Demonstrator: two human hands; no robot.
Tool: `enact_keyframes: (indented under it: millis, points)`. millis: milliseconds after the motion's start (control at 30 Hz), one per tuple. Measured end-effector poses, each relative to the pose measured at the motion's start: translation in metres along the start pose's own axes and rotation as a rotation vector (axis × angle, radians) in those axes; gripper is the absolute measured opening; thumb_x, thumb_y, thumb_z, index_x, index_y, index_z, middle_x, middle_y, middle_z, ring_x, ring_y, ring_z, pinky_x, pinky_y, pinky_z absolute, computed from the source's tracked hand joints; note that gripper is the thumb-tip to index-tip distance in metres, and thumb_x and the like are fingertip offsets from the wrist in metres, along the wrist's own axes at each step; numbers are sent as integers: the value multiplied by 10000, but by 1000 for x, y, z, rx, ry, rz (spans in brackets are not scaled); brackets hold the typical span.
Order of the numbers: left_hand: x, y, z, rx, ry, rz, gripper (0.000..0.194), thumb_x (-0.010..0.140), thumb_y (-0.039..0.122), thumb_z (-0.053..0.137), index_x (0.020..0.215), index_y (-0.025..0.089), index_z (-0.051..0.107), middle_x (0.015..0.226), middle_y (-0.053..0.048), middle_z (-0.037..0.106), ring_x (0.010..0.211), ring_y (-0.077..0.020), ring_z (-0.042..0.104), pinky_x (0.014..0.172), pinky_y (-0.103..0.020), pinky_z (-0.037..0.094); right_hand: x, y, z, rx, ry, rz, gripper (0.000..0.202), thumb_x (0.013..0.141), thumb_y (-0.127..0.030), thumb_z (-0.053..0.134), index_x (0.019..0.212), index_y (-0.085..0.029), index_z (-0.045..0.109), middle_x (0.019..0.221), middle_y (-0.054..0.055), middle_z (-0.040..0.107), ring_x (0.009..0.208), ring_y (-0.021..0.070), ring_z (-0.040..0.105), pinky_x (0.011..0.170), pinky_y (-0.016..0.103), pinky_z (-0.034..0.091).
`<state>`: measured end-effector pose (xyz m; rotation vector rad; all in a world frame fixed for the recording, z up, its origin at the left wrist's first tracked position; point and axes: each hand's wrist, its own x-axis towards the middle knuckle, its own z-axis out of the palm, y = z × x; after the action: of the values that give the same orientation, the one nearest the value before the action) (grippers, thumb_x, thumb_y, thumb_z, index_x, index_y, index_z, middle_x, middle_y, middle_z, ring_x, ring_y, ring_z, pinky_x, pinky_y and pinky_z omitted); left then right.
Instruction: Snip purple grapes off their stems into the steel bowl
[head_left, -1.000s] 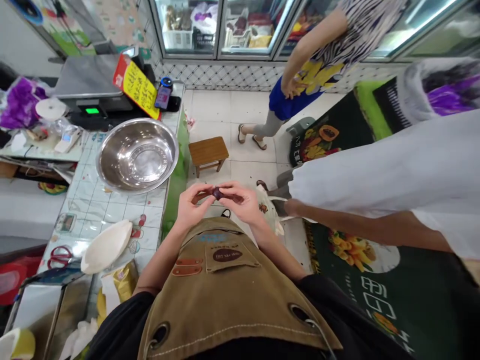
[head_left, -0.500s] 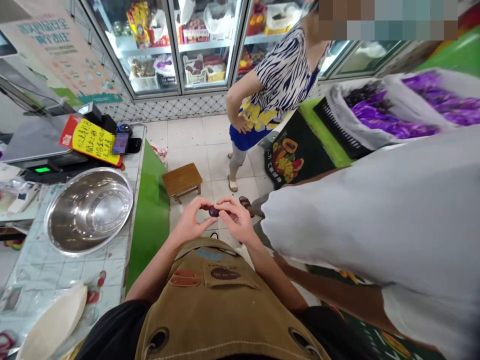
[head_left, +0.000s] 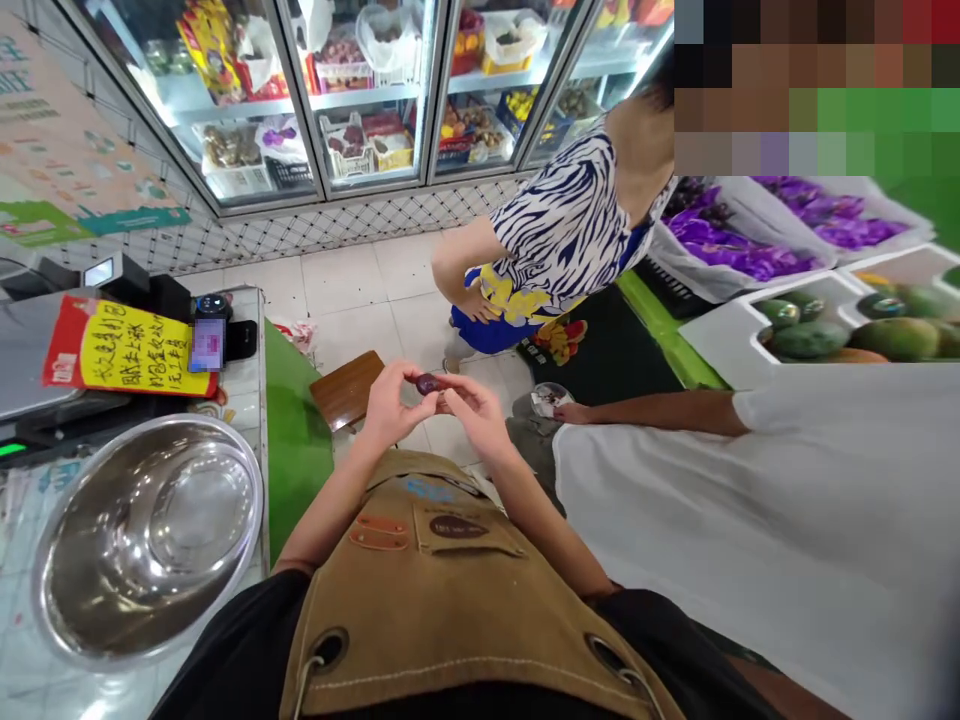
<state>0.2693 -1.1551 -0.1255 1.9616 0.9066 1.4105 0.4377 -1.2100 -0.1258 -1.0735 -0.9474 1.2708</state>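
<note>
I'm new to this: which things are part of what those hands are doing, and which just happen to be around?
Seemingly in use:
left hand
right hand
small dark purple item, held between them

Apparently just nearby:
metal bowl, untouched
red-and-yellow sign
wooden stool
green fruit in white boxes

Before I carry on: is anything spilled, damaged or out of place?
A crumpled pinkish scrap lies on the floor by the green counter; it looks like dropped litter. No spill shows beside the metal bowl. The dark fruit in the hands is too small to judge for damage.
</note>
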Motion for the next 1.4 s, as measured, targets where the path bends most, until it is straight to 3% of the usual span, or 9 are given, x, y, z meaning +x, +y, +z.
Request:
enact_keyframes:
  millis: [167, 333, 500, 667, 767, 933, 1067, 1233, 1400]
  points:
    - [39, -27, -10, 8, -41, 190, 238, 909, 298, 812, 1067, 236, 645, 978, -28, 725, 908, -185, 696, 809, -308, 564, 34, -4, 11, 25, 38, -15, 419, 854, -591, 892, 1109, -261, 851, 1009, 68, 852, 830, 200, 792, 807, 380, 696]
    - [65, -47, -4, 50, -114, 282, 318, 943, 273, 795, 1225, 216, 659, 1063, -63, 745, 967, -194, 712, 836, -327, 585, 62, -5, 8, 18, 82, -20, 428, 822, -579, 919, 1086, -247, 863, 1076, 81, 856, 967, 224, 795, 888, 395, 675]
    - [101, -63, 21, 69, -90, 354, 227, 934, 241, 797, 1128, 217, 682, 970, -40, 721, 879, -170, 684, 780, -302, 568, 92, -13, -13, 21, 110, -34, 370, 813, -535, 936, 1056, -262, 877, 1029, 66, 854, 939, 219, 787, 901, 395, 654]
    - [153, -79, 56, 72, -117, 472, 228, 946, 330, 821, 1088, 212, 689, 909, -41, 720, 823, -167, 663, 738, -297, 547, 131, -26, -42, 74, 135, -49, 400, 830, -572, 912, 1072, -256, 867, 1034, 69, 853, 933, 212, 781, 850, 364, 643]
    - [183, -85, 74, 69, -123, 524, 225, 926, 289, 826, 1086, 206, 692, 897, -38, 727, 807, -161, 658, 731, -291, 543, 156, -33, -55, 119, 177, -45, 449, 774, -588, 946, 1030, -232, 856, 985, 66, 844, 869, 192, 759, 832, 349, 626]
    - [211, -96, 96, 69, -50, 491, 269, 884, 182, 746, 1144, 210, 682, 946, -43, 747, 843, -166, 700, 754, -299, 585, 191, -41, -59, 255, 264, -18, 448, 701, -543, 995, 961, -215, 834, 914, 40, 816, 799, 162, 725, 782, 304, 589]
    - [232, -112, 102, 118, 2, 468, 234, 858, 165, 752, 1074, 216, 679, 906, -28, 736, 837, -167, 702, 761, -305, 595, 222, -44, -56, 342, 278, 39, 439, 696, -530, 996, 943, -215, 817, 892, 24, 797, 772, 153, 707, 758, 292, 574]
    - [273, -155, 95, 157, 46, 450, 213, 851, 175, 785, 1033, 220, 682, 851, -15, 723, 791, -163, 671, 755, -311, 588, 288, -40, -52, 356, 213, 110, 442, 666, -527, 1015, 915, -226, 808, 889, 14, 789, 804, 159, 705, 775, 291, 568]
    - [322, -235, 72, 153, 84, 314, 224, 897, 271, 838, 1079, 226, 715, 900, -36, 758, 851, -183, 719, 798, -340, 615, 399, -21, -40, 253, 80, 162, 431, 682, -528, 1014, 927, -240, 808, 910, 18, 790, 816, 162, 701, 772, 292, 565]
